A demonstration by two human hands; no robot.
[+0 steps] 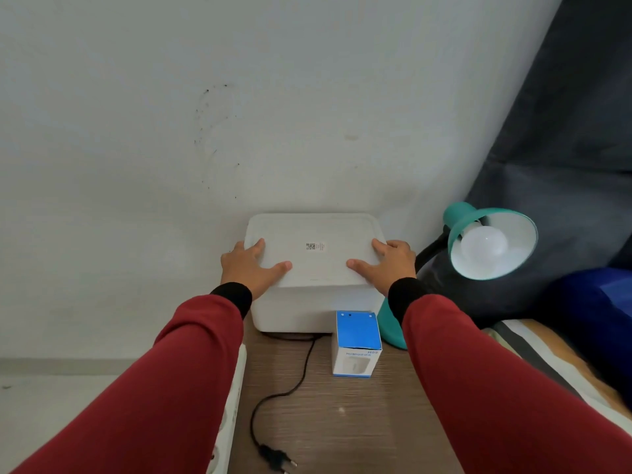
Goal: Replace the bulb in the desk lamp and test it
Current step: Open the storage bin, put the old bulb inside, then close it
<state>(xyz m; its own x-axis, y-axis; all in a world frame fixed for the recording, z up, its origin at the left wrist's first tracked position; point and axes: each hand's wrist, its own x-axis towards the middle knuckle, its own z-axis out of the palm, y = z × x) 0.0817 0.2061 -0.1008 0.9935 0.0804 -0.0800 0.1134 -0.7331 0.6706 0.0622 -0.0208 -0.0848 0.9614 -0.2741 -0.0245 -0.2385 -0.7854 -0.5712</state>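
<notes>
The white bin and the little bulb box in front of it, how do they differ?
The white bin is plain white, wide and low, with both hands on its lid; the bulb box is blue-topped, printed, narrow and upright, with no hand on it. The bin is clearly larger. Both stand on the wooden table.

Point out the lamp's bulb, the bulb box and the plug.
bulb (484, 245), head view, on the middle of its white globe.
bulb box (358, 330), head view, on its blue top flap.
plug (273, 453), head view, on its black body.
</notes>
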